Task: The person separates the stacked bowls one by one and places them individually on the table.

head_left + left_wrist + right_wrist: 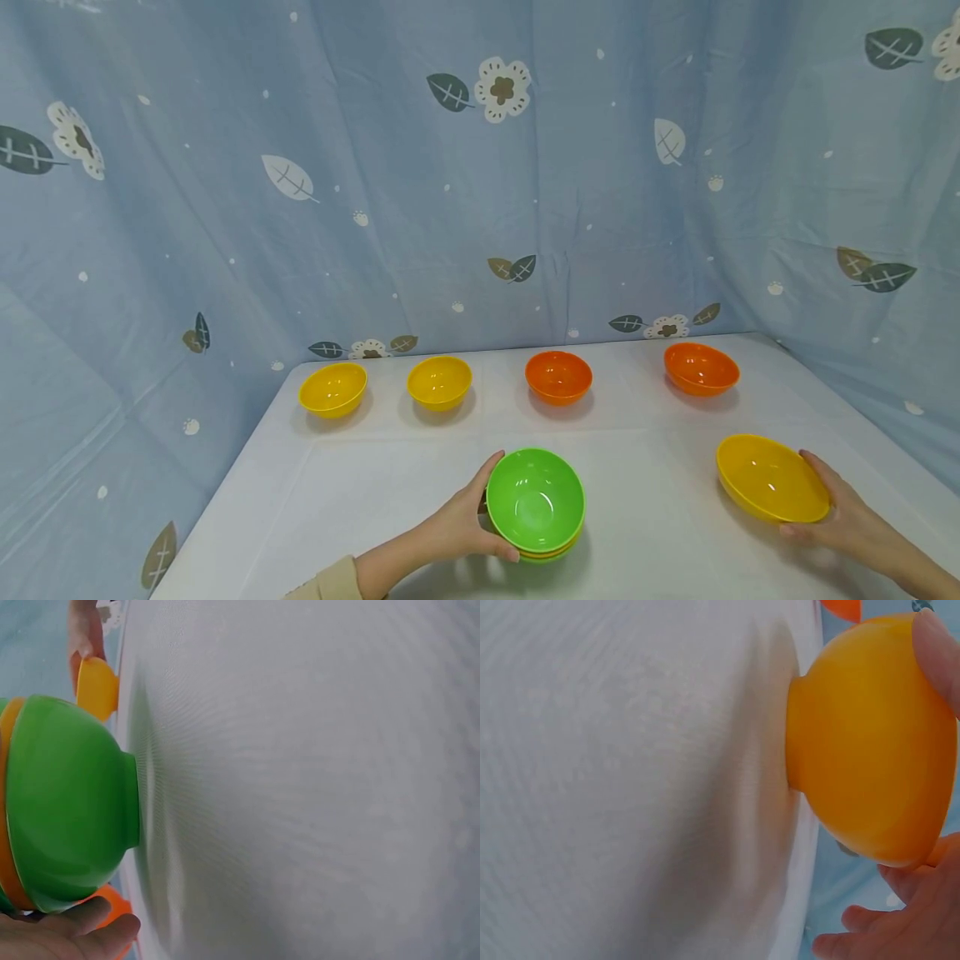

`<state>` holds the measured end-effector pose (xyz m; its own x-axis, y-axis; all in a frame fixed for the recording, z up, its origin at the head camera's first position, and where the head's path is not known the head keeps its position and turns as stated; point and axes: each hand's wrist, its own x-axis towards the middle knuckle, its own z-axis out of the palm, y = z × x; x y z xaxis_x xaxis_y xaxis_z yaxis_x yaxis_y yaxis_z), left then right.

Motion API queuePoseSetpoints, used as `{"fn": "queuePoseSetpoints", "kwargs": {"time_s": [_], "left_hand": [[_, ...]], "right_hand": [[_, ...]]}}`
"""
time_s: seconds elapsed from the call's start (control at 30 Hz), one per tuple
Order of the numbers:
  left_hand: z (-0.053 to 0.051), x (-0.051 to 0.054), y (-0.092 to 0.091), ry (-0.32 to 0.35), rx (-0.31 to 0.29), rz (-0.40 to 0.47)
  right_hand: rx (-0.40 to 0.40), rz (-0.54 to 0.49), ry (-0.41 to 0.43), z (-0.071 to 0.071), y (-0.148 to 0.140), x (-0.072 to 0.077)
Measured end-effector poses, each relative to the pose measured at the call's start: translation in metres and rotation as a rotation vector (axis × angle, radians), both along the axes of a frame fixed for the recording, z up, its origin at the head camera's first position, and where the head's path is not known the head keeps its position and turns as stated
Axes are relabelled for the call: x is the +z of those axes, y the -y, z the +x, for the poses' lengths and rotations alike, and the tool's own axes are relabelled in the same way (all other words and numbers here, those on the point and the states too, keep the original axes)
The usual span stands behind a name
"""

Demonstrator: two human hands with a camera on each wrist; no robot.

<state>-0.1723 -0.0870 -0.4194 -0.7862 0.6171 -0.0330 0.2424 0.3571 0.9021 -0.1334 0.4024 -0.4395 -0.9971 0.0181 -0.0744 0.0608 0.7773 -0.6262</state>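
Blue patterned curtain (420, 208) fills the upper frame, behind a white-covered table (360, 492). At lower centre, the left hand (467, 521) grips a stack of green and yellow bowls (536, 504) by its left side; at lower right, the right hand (840, 508) grasps a single yellow bowl (772, 479). Smaller in view, two yellow bowls (333, 390) stand left of centre, two orange bowls (558, 377) right of centre.
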Motion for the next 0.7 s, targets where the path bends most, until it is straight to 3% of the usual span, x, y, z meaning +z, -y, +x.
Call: {"fn": "queuePoseSetpoints", "kwargs": {"time_s": [0.7], "left_hand": [[0.001,-0.002,-0.001,0.003,0.005,0.022]], "right_hand": [[0.062,0.013,-0.103,-0.001,0.015,0.022]]}}
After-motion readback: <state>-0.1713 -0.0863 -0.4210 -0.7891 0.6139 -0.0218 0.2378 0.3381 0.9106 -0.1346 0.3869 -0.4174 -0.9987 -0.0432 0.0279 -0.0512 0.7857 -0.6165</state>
